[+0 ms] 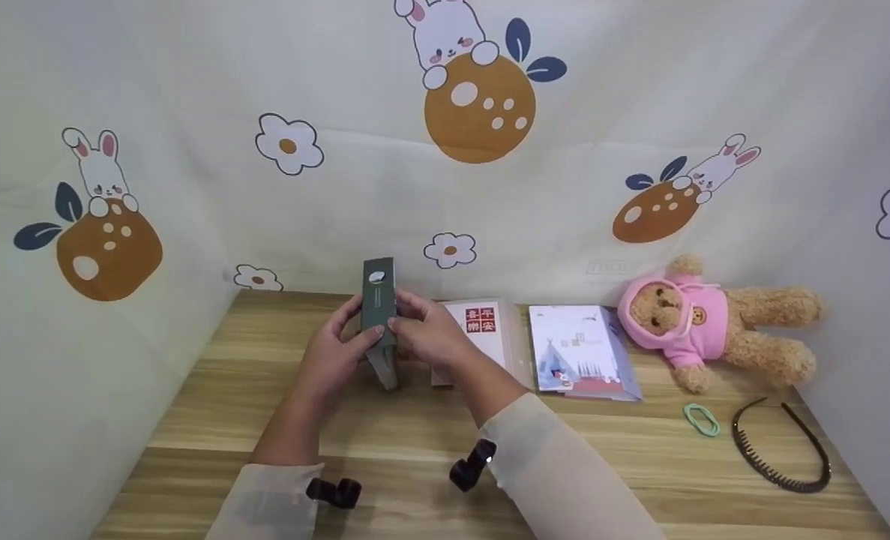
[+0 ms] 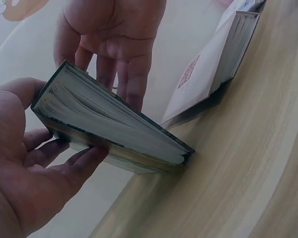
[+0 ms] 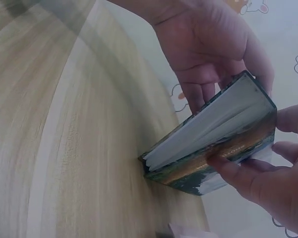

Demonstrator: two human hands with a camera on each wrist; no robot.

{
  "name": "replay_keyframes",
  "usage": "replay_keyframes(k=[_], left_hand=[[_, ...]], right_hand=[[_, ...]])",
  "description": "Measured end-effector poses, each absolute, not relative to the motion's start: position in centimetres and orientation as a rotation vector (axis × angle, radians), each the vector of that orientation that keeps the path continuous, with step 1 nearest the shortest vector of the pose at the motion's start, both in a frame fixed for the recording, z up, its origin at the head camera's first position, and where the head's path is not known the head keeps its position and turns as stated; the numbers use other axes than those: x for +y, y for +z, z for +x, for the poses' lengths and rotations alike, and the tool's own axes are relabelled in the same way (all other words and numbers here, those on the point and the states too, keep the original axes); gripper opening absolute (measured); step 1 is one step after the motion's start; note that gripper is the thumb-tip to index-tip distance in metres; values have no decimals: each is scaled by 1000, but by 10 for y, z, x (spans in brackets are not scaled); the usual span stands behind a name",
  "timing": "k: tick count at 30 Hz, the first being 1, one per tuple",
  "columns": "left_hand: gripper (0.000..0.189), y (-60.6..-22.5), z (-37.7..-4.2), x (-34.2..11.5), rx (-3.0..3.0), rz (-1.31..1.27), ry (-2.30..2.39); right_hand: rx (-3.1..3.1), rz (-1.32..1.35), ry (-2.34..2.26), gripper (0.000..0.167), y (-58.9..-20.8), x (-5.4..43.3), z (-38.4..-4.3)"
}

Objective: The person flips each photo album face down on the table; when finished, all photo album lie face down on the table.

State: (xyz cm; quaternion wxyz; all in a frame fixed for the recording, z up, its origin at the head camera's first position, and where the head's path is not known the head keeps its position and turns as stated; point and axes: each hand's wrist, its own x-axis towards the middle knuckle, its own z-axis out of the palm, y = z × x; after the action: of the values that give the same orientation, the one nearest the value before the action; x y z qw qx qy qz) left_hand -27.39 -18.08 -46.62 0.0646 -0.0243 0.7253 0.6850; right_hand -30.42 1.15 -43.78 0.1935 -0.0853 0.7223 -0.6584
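Observation:
Both hands hold a dark green hardcover book (image 1: 379,292) upright between them, its spine facing up toward the head camera. My left hand (image 1: 328,360) grips its left side, thumb on the spine. On the opposite side my right hand (image 1: 431,334) grips it, its thumb also at the spine. In the left wrist view the book's white page edges (image 2: 104,114) show between the covers, and its lower end is at the wooden table. The right wrist view shows a cover (image 3: 213,163) with orange and green patterning and pale lettering, with right fingers (image 3: 233,171) spread along it.
Right of the hands lie a white book with a red square stamp (image 1: 480,319) and a pale illustrated book (image 1: 576,349). Farther right are a teddy bear in a pink hoodie (image 1: 703,319), green hair ties (image 1: 701,420) and a dark toothed headband (image 1: 759,461). Printed cloth surrounds the table (image 1: 415,465).

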Motion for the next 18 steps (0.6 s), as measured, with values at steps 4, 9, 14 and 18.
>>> replay_keyframes(k=[4,9,14,18], left_hand=[[93,-470,-273,-184,2279,23,1933],[91,-479,-274,-186,2321,104,1883],[83,-482,-275,-184,2439,80,1796],[81,-482,-276,-181,2595,129,1652]], right_hand=[[2101,-238,-1857,49,-437,15,-305],[2213,-198,-1863,52,-438,17,-306],[2287,-146,-1880,57,-441,18,-308],[2276,-80,-1874,57,-447,19,-310]])
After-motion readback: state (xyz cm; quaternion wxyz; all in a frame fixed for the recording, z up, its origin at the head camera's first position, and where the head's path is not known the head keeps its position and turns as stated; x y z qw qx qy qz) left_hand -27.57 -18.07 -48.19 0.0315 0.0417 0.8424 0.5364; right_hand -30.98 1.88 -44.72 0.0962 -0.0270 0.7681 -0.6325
